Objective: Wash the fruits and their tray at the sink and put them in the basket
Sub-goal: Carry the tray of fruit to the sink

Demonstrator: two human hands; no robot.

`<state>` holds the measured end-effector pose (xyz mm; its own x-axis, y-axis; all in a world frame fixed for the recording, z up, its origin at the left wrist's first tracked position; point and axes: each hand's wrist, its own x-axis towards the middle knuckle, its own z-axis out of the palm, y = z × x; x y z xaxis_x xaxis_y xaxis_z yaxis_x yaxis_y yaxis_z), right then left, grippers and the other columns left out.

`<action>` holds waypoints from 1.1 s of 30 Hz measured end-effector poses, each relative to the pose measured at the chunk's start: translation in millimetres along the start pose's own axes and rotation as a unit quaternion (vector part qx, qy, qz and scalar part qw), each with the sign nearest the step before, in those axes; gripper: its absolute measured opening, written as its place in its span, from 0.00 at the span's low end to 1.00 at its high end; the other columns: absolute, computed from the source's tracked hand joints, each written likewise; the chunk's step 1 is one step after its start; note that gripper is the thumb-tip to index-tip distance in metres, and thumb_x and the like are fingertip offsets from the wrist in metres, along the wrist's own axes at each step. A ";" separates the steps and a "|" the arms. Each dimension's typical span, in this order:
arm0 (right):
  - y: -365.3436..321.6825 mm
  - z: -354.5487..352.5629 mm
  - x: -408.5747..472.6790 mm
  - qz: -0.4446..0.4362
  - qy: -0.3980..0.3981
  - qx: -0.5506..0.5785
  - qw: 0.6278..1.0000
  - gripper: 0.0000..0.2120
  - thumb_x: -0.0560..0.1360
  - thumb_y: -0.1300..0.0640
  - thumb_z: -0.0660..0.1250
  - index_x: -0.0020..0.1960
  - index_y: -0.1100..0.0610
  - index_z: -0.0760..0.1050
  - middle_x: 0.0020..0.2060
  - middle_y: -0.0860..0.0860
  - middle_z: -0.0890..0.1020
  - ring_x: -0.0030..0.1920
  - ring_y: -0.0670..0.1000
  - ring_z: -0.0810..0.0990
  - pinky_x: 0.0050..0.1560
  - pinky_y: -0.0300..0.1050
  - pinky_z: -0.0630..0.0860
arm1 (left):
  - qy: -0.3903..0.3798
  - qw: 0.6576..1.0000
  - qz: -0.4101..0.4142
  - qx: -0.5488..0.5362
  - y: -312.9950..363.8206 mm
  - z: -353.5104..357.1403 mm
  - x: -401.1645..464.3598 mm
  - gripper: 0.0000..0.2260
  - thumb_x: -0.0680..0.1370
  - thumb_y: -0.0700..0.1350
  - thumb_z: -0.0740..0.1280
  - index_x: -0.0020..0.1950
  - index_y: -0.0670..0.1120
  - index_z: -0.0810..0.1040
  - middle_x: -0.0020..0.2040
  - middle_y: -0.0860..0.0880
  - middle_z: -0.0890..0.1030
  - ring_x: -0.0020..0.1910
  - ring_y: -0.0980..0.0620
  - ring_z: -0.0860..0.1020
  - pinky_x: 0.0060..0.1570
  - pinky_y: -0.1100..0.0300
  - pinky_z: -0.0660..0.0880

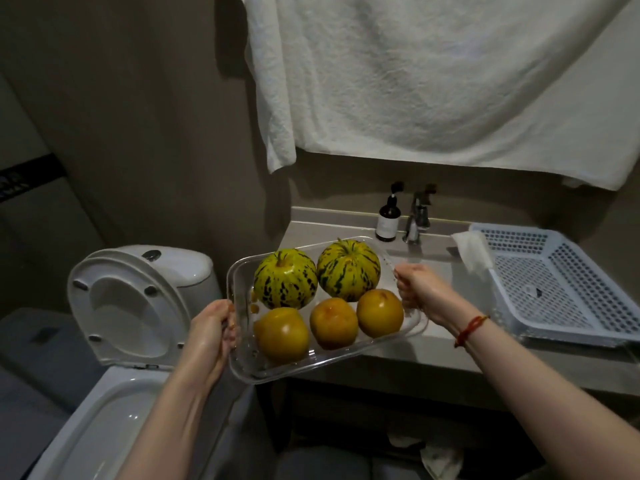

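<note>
Both hands hold a clear plastic tray (242, 368) in the air at the left edge of the surface (433, 355). The left hand (211, 336) has its fingers curled around the 9 o'clock rim, and the right hand (420, 292) grips the 3 o'clock rim. In the tray lie two striped melons (285, 278) at 12 o'clock and three orange fruits (333, 323) at 6 o'clock. A white perforated basket (554, 289) stands on the surface at 3 o'clock of the tray, near the faucet (417, 216).

dim, soft focus, wide-angle edge distortion
</note>
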<state>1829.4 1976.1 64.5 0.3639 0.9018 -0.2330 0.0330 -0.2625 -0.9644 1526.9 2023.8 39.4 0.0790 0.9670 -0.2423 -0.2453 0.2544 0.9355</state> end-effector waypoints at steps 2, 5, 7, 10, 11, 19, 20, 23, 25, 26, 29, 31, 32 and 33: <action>-8.6 7.0 35.2 -0.003 -0.017 -0.026 1.000 0.19 0.80 0.61 0.53 0.31 0.55 0.63 0.22 0.49 0.62 0.23 0.47 0.58 0.23 0.37 0.57 | 0.018 1.000 0.002 -0.012 -2.9 3.5 20.0 0.16 0.82 0.36 0.50 0.33 0.45 0.62 0.19 0.54 0.65 0.17 0.60 0.62 0.17 0.70 0.58; -18.3 15.3 86.3 -0.003 -0.058 -0.061 0.996 0.19 0.81 0.60 0.53 0.31 0.55 0.62 0.24 0.50 0.61 0.24 0.47 0.58 0.24 0.38 0.55 | 0.053 0.998 -0.003 -0.018 -9.9 9.3 44.0 0.16 0.82 0.37 0.50 0.35 0.45 0.63 0.20 0.54 0.66 0.17 0.60 0.62 0.17 0.70 0.59; -22.6 20.1 118.8 -0.001 -0.086 -0.081 0.993 0.18 0.81 0.61 0.52 0.32 0.54 0.61 0.25 0.51 0.60 0.25 0.47 0.57 0.26 0.39 0.54 | 0.078 0.997 -0.008 -0.024 -16.0 13.9 55.7 0.16 0.83 0.38 0.50 0.35 0.46 0.63 0.21 0.54 0.66 0.17 0.60 0.63 0.17 0.70 0.60; -27.3 29.2 163.6 0.003 -0.125 -0.135 0.983 0.17 0.81 0.61 0.53 0.33 0.55 0.62 0.26 0.51 0.62 0.26 0.47 0.58 0.28 0.40 0.56 | 0.118 0.992 -0.015 -0.042 -28.4 23.3 67.6 0.16 0.83 0.39 0.50 0.36 0.45 0.64 0.26 0.49 0.65 0.17 0.60 0.64 0.17 0.70 0.63; -27.9 32.8 178.1 0.004 -0.135 -0.156 0.979 0.17 0.81 0.60 0.53 0.33 0.55 0.64 0.26 0.51 0.63 0.26 0.47 0.59 0.28 0.40 0.57 | 0.133 0.990 -0.018 -0.048 -33.4 26.8 70.5 0.16 0.83 0.39 0.50 0.37 0.45 0.65 0.28 0.48 0.65 0.17 0.60 0.65 0.17 0.70 0.64; -16.8 75.0 268.0 -0.012 -0.212 -0.305 0.928 0.14 0.81 0.61 0.54 0.37 0.55 0.68 0.31 0.50 0.69 0.29 0.47 0.64 0.25 0.35 0.61 | 0.227 0.967 -0.037 -0.113 -80.2 53.8 79.2 0.14 0.84 0.41 0.51 0.40 0.46 0.67 0.22 0.53 0.73 0.19 0.60 0.72 0.22 0.69 0.71; -13.6 81.4 275.1 -0.019 -0.218 -0.316 0.923 0.14 0.80 0.61 0.54 0.37 0.55 0.68 0.31 0.50 0.69 0.30 0.47 0.65 0.27 0.36 0.62 | 0.238 0.964 -0.038 -0.116 -84.7 57.1 79.9 0.13 0.84 0.42 0.51 0.40 0.46 0.68 0.25 0.51 0.74 0.20 0.60 0.73 0.24 0.67 0.73; -3.1 98.1 291.1 -0.041 -0.245 -0.340 0.907 0.16 0.80 0.62 0.56 0.34 0.54 0.68 0.31 0.51 0.70 0.31 0.48 0.66 0.31 0.39 0.63 | 0.280 0.951 -0.037 -0.124 -98.0 66.9 80.6 0.13 0.84 0.43 0.51 0.42 0.46 0.69 0.33 0.47 0.71 0.28 0.55 0.73 0.27 0.67 0.73; 2.3 106.9 298.1 -0.058 -0.254 -0.352 0.899 0.17 0.80 0.60 0.57 0.32 0.54 0.67 0.30 0.50 0.70 0.31 0.47 0.66 0.32 0.39 0.63 | 0.308 0.941 -0.027 -0.134 -104.1 72.6 80.3 0.13 0.84 0.42 0.51 0.42 0.46 0.69 0.33 0.46 0.70 0.31 0.54 0.71 0.27 0.68 0.73; 4.3 110.4 300.6 -0.064 -0.256 -0.355 0.897 0.18 0.80 0.60 0.57 0.32 0.54 0.67 0.29 0.50 0.69 0.31 0.47 0.66 0.32 0.39 0.64 | 0.321 0.937 -0.022 -0.138 -106.5 75.4 80.1 0.13 0.84 0.42 0.51 0.42 0.45 0.69 0.34 0.46 0.70 0.31 0.53 0.70 0.26 0.69 0.73; 7.9 120.5 308.0 -0.080 -0.262 -0.362 0.891 0.17 0.80 0.60 0.57 0.32 0.54 0.67 0.30 0.50 0.69 0.32 0.46 0.66 0.32 0.38 0.64 | 0.346 0.927 -0.015 -0.142 -113.2 82.1 80.8 0.13 0.84 0.40 0.51 0.42 0.44 0.69 0.35 0.46 0.70 0.32 0.52 0.69 0.29 0.65 0.72; 8.7 126.0 312.1 -0.085 -0.267 -0.368 0.887 0.16 0.80 0.60 0.57 0.33 0.56 0.67 0.31 0.51 0.70 0.34 0.48 0.67 0.34 0.39 0.64 | 0.355 0.924 -0.018 -0.143 -117.6 84.3 82.1 0.13 0.84 0.39 0.50 0.41 0.44 0.68 0.34 0.45 0.68 0.31 0.52 0.68 0.32 0.62 0.68; 8.7 128.2 314.1 -0.086 -0.270 -0.370 0.885 0.15 0.80 0.60 0.57 0.35 0.57 0.68 0.32 0.53 0.70 0.37 0.49 0.68 0.36 0.40 0.65 | 0.357 0.923 -0.018 -0.140 -120.0 85.0 82.8 0.13 0.84 0.39 0.50 0.41 0.44 0.67 0.34 0.45 0.68 0.30 0.53 0.68 0.31 0.62 0.68; 9.2 130.1 316.0 -0.085 -0.273 -0.371 0.883 0.14 0.80 0.60 0.57 0.36 0.57 0.69 0.34 0.54 0.71 0.39 0.50 0.68 0.39 0.41 0.65 | 0.358 0.924 -0.018 -0.136 -122.6 85.3 83.4 0.13 0.84 0.39 0.50 0.40 0.44 0.67 0.33 0.46 0.68 0.28 0.54 0.69 0.29 0.63 0.68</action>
<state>1823.6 2303.4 -34.3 -0.2013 0.9282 -0.3128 0.7193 -0.0767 -0.6905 1645.9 2072.0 -73.6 -0.5444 0.6946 -0.4703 -0.4954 0.1862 0.8484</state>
